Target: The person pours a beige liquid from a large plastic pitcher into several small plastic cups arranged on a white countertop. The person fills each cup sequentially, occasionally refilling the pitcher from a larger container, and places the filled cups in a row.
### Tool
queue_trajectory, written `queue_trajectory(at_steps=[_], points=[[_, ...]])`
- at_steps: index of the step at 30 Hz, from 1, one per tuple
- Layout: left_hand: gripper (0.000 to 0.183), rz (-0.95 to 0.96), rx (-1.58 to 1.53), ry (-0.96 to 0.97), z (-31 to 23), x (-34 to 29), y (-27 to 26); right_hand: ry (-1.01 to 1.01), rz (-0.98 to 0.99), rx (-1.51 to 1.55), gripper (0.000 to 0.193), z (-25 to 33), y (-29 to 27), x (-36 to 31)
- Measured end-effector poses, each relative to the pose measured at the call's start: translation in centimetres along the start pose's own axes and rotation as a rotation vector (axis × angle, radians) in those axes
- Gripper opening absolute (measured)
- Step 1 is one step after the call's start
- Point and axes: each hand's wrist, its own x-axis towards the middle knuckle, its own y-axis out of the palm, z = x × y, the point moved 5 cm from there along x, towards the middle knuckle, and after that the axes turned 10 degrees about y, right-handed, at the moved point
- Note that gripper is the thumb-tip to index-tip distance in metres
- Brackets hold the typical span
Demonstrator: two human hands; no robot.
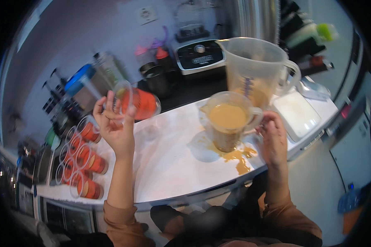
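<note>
My left hand (114,123) is raised over the counter, its fingers closed near the rim of a clear plastic cup (146,105). The cup lies tilted in the hand and looks red-orange along its side. At the right, my right hand (274,138) has curled fingers at the handle of a smaller clear measuring jug (224,133); how firmly they grip is hard to see. This jug stands upright, filled high with light brown liquid. Brown liquid is spilled (243,164) at its base. Behind it stands a larger measuring jug (251,61) with some brown liquid low inside.
Several clear cups with red-orange in their lower part (90,160) stand grouped at the counter's left end. A white square container (297,115) sits right of the jugs. Along the back are a black-topped appliance (200,55), squeeze bottles (163,57) and a blue-lidded container (80,78).
</note>
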Motion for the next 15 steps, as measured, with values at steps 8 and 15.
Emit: queue_trajectory(at_steps=[8, 15], points=[[0.027, 0.440, -0.304, -0.251, 1.4, -5.8, 4.8, -0.049, 0.070, -0.131, 0.026, 0.2, 1.6, 1.1], [0.035, 0.530, -0.392, -0.281, 0.7, -6.7, 5.1, 0.120, 0.116, -0.026, 0.029, 0.3, 2.7, 1.9]])
